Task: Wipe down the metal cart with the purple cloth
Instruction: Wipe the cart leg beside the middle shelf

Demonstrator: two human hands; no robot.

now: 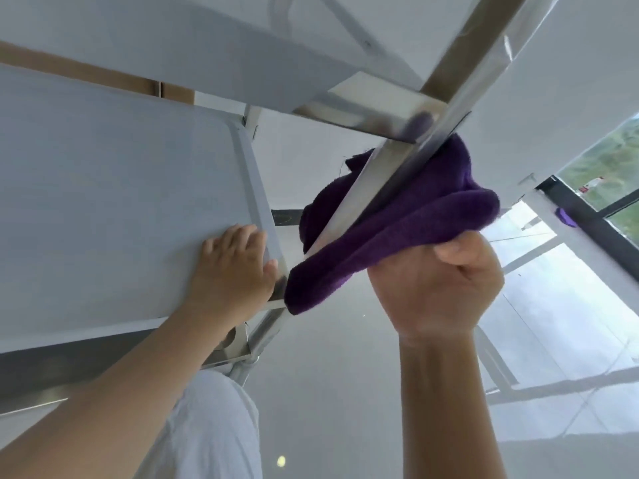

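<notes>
Left hand (235, 267) spread flat, fingers straight, on corner of lower shelf (114, 209) of metal cart (242, 74), steadying it. Purple cloth (408, 229) wrapped round upright post (377, 188), gripped by curled right hand (439, 281) just beneath shelf joint. Best done sliding along post with firm squeeze (all faces covered). Post's long axis slanting lower left to upper right.

The left hand (231, 271) rests flat on the metal cart's lower shelf (103, 202).
</notes>
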